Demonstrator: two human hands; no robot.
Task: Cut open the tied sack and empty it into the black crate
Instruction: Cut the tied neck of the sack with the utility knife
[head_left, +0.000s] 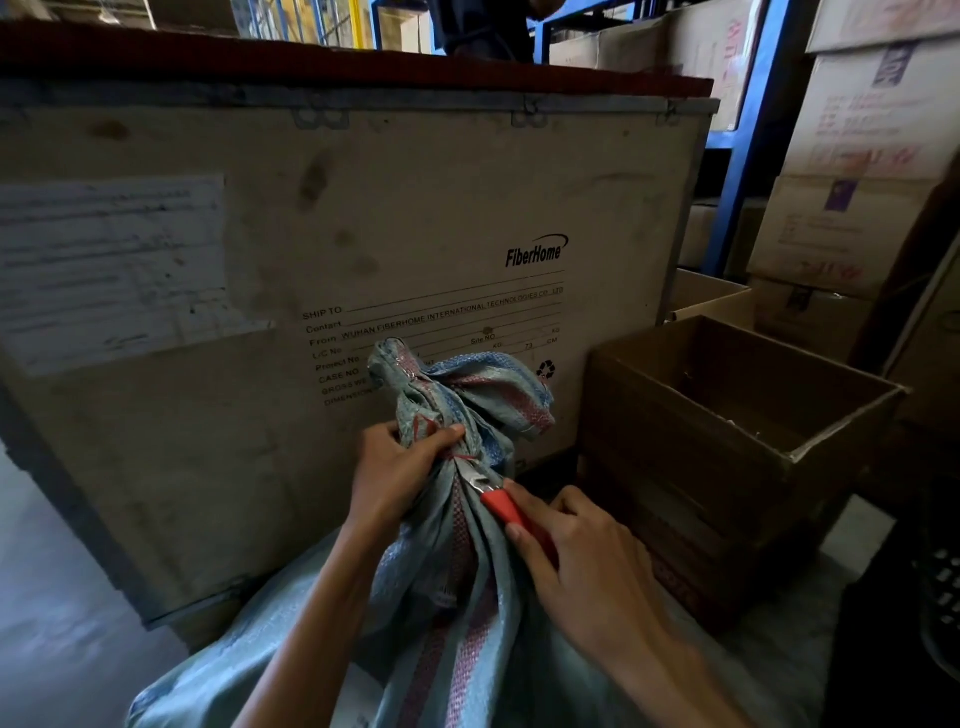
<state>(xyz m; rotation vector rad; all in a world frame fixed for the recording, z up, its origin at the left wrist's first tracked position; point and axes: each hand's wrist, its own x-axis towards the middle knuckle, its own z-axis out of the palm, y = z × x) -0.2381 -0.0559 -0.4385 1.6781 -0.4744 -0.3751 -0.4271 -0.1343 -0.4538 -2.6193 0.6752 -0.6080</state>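
Note:
A grey-green woven sack (467, 623) with red and blue stripes stands in front of me, its neck bunched and bound by a thin red tie (460, 457). My left hand (400, 478) grips the neck just at the tie. My right hand (582, 561) holds a red-handled cutter (511, 512), its metal tip pressed against the neck right below the tie. A black crate (940, 587) shows only as a dark perforated edge at the far right.
A big plywood shipping box (363, 218) fills the space behind the sack. An open brown carton (727, 415) sits on stacked cartons to the right. Cardboard boxes (857, 156) and blue shelving (743, 156) stand at the back right. Grey floor (52, 623) lies left.

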